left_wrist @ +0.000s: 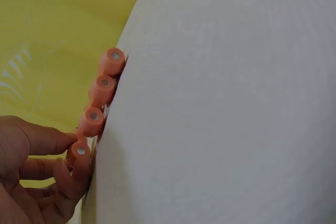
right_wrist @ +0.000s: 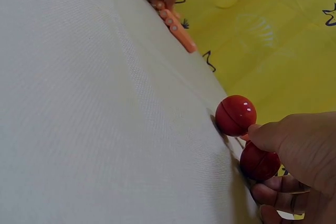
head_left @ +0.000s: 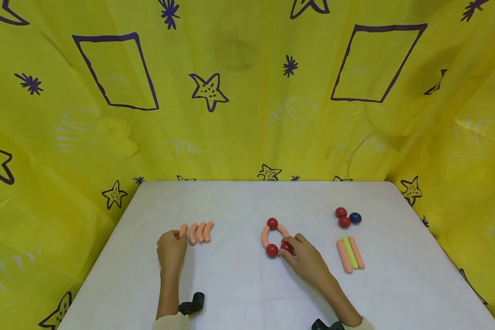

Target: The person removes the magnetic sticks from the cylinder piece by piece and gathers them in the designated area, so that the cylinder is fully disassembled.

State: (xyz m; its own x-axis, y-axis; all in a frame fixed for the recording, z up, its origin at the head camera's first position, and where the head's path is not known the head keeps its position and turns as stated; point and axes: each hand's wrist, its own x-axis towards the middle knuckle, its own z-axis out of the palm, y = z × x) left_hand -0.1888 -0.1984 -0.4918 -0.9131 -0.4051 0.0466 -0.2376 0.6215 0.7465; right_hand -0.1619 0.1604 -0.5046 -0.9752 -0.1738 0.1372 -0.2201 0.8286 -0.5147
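Observation:
At the left of the table, my left hand pinches a curved orange magnetic rod between thumb and fingers. Several more curved orange rods lie beside it in a row; silvery discs show on their ends in the left wrist view. Nearer the centre, my right hand pinches a red ball. That ball is at the lower right of a ring with two curved orange rods, a red ball at the top and another red ball at lower left. My fingers partly hide the ring's right side.
Farther right, two red balls and a blue ball sit together. Below them lie two straight orange rods with a green rod between. A yellow patterned curtain surrounds the white table.

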